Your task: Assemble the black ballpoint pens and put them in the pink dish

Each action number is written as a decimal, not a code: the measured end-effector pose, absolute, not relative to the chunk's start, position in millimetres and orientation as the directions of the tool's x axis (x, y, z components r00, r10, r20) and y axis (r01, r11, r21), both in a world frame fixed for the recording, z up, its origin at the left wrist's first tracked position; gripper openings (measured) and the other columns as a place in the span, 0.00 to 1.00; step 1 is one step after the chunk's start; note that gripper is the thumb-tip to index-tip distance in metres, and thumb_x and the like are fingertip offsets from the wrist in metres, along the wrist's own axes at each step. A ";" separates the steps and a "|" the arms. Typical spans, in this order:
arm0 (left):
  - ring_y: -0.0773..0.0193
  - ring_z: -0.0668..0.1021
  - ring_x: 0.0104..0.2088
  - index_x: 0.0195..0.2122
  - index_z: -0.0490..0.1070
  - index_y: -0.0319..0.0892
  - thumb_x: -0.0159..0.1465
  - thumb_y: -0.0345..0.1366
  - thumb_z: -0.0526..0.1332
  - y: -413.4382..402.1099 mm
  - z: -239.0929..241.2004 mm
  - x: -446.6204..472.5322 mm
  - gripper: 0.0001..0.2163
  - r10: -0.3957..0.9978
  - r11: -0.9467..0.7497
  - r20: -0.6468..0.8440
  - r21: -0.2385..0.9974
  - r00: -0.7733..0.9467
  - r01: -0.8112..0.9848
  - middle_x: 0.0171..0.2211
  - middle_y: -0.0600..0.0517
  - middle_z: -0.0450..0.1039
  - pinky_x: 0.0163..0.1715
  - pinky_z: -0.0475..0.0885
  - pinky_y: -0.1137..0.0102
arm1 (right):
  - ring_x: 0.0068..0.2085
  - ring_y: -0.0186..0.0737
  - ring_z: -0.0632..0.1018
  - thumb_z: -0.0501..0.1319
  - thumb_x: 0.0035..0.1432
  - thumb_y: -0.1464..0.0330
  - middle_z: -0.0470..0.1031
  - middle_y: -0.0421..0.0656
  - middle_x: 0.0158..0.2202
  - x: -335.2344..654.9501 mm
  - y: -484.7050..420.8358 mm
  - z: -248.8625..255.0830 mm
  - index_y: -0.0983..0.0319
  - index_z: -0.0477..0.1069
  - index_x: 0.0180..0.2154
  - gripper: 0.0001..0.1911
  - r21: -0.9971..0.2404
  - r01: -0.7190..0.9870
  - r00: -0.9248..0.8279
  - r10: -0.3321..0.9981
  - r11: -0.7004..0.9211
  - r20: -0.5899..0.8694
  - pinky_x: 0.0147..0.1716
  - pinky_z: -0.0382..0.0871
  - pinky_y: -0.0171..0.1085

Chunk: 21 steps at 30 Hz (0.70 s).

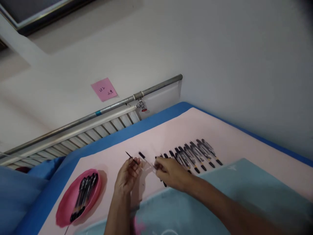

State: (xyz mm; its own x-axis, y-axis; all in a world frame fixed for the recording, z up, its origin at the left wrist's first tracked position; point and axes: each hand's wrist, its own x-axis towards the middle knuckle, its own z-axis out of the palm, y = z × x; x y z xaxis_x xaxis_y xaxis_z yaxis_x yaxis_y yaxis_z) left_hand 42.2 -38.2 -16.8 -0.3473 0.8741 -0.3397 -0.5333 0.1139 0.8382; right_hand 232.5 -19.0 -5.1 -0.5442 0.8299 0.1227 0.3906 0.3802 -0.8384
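Note:
My left hand (128, 171) is raised over the pale pink table sheet (114, 158), its fingertips pinching a thin, dark, pointed pen part (132, 157). To its right, my right hand (168, 171) grips the lower end of a slim clear pen barrel (147, 160) with a black end; it slants up toward the left hand. The barrel and the dark piece are apart. Beside and partly behind my right hand lies a row of black-and-clear pens (193, 155), slanted side by side. My right hand hides the left end of that row.
A pink bowl (65, 202) with several black pens (83, 197) stands at the left. A light blue-green mat (234, 182) covers the near side. Behind the blue table edge (102, 147) are a radiator (102, 130), a pipe with a valve (140, 101), and a pink note (104, 89).

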 end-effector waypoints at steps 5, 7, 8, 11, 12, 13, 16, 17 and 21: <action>0.70 0.77 0.35 0.35 0.70 0.35 0.58 0.18 0.51 -43.2 -24.7 35.4 0.11 0.835 -0.107 -0.384 0.587 -0.393 -0.803 0.31 0.49 0.74 0.40 0.72 0.73 | 0.24 0.31 0.65 0.51 0.46 0.74 0.67 0.38 0.22 230.6 -23.3 -7.3 0.62 0.64 0.25 0.05 -0.730 0.522 -0.572 0.816 0.442 0.085 0.22 0.48 0.30; 0.67 0.76 0.38 0.35 0.70 0.37 0.59 0.20 0.52 -46.5 -27.1 31.4 0.10 0.828 -0.143 -0.388 0.552 -0.405 -0.821 0.32 0.49 0.74 0.43 0.72 0.67 | 0.24 0.31 0.64 0.51 0.47 0.75 0.66 0.38 0.22 229.6 -22.3 -10.9 0.62 0.64 0.25 0.05 -0.706 0.554 -0.577 0.815 0.441 0.056 0.22 0.47 0.31; 0.65 0.76 0.39 0.34 0.70 0.38 0.60 0.22 0.52 -47.9 -27.7 29.7 0.10 0.835 -0.143 -0.386 0.538 -0.393 -0.831 0.32 0.49 0.74 0.45 0.71 0.63 | 0.23 0.31 0.64 0.51 0.47 0.75 0.66 0.38 0.22 229.0 -22.0 -13.3 0.62 0.63 0.25 0.05 -0.698 0.564 -0.580 0.813 0.441 0.045 0.21 0.47 0.31; 0.61 0.75 0.43 0.35 0.71 0.43 0.61 0.27 0.53 -51.0 -27.3 26.4 0.08 0.871 -0.113 -0.362 0.510 -0.332 -0.853 0.35 0.49 0.74 0.46 0.68 0.55 | 0.24 0.31 0.64 0.51 0.47 0.74 0.65 0.37 0.22 227.0 -21.9 -21.0 0.61 0.61 0.25 0.04 -0.679 0.572 -0.596 0.802 0.460 0.041 0.22 0.47 0.31; 0.60 0.75 0.44 0.35 0.71 0.44 0.61 0.28 0.54 -51.9 -26.7 25.9 0.08 0.878 -0.113 -0.351 0.509 -0.326 -0.853 0.36 0.49 0.74 0.46 0.68 0.54 | 0.24 0.31 0.64 0.51 0.47 0.74 0.64 0.37 0.22 226.4 -21.9 -22.8 0.61 0.61 0.25 0.04 -0.672 0.573 -0.603 0.797 0.469 0.043 0.22 0.47 0.30; 0.60 0.74 0.44 0.36 0.72 0.45 0.61 0.28 0.54 -52.6 -26.0 25.7 0.08 0.881 -0.120 -0.340 0.511 -0.329 -0.851 0.36 0.49 0.74 0.46 0.68 0.54 | 0.24 0.31 0.64 0.51 0.48 0.74 0.64 0.37 0.22 225.8 -21.9 -23.8 0.61 0.60 0.25 0.04 -0.665 0.572 -0.612 0.789 0.480 0.043 0.22 0.47 0.30; 0.60 0.74 0.44 0.37 0.71 0.45 0.60 0.28 0.55 -54.3 -24.5 26.3 0.08 0.879 -0.134 -0.323 0.539 -0.350 -0.832 0.37 0.49 0.73 0.46 0.67 0.55 | 0.24 0.31 0.63 0.50 0.48 0.75 0.64 0.37 0.23 224.1 -21.6 -22.6 0.61 0.59 0.25 0.04 -0.647 0.572 -0.637 0.770 0.505 0.038 0.22 0.46 0.31; 0.59 0.75 0.44 0.38 0.71 0.45 0.60 0.28 0.56 -54.5 -24.3 26.8 0.08 0.877 -0.131 -0.323 0.550 -0.355 -0.825 0.37 0.48 0.73 0.46 0.68 0.55 | 0.24 0.31 0.63 0.50 0.47 0.75 0.64 0.37 0.23 223.6 -21.5 -21.4 0.61 0.58 0.25 0.04 -0.643 0.572 -0.640 0.767 0.509 0.038 0.22 0.46 0.31; 0.59 0.75 0.43 0.40 0.70 0.45 0.58 0.29 0.57 -54.1 -24.6 29.8 0.09 0.870 -0.127 -0.324 0.582 -0.372 -0.803 0.35 0.48 0.74 0.45 0.69 0.56 | 0.25 0.31 0.64 0.51 0.47 0.75 0.64 0.37 0.24 222.7 -22.0 -18.1 0.61 0.58 0.25 0.04 -0.637 0.570 -0.651 0.758 0.518 0.035 0.23 0.46 0.31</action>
